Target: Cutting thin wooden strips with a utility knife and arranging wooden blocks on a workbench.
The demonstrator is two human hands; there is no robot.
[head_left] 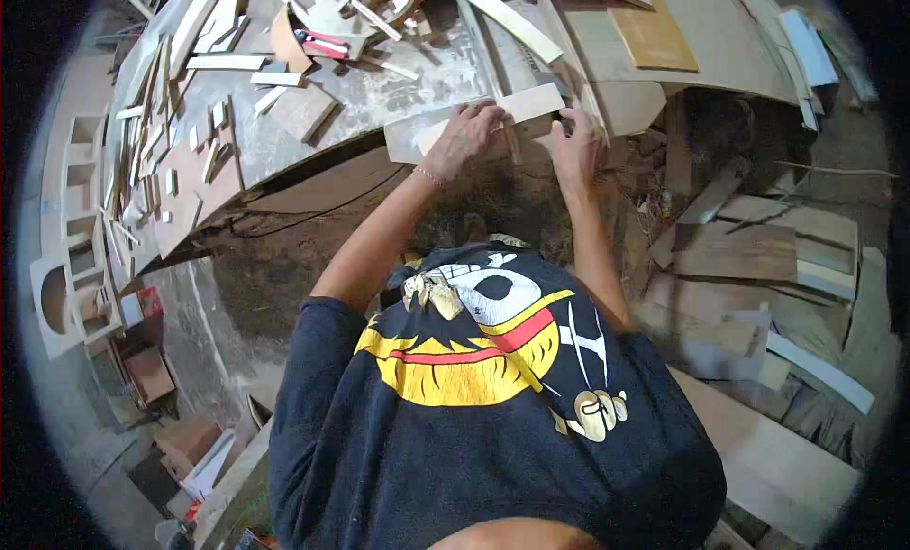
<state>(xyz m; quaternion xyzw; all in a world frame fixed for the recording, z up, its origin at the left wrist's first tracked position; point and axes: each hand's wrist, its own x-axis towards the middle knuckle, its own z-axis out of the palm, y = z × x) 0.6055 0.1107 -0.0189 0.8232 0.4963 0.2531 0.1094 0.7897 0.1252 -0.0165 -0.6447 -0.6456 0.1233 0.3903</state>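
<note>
Over the near edge of the workbench [365, 104], a pale flat wood strip [533, 102] lies slantwise, its right end farther from me. My left hand [464, 137] grips this strip near its middle, fingers over its top. Beneath its left end shows a wider light board [404, 140]. By the strip's right end is my right hand [578, 147], its fingers curled and thumb drawn in. Something small and dark shows between those fingers, too small to name. Long narrow rails [578, 71] run away from me across the bench, just beyond my right hand.
Red-handled pliers [324, 45], a ring-shaped roll [391, 5] and many wood offcuts [227, 63] lie on the bench's left half. An orange-brown panel [654, 38] rests at the back right. A white shelf frame [83, 232] stands at far left; loose boards [735, 251] are stacked low on my right.
</note>
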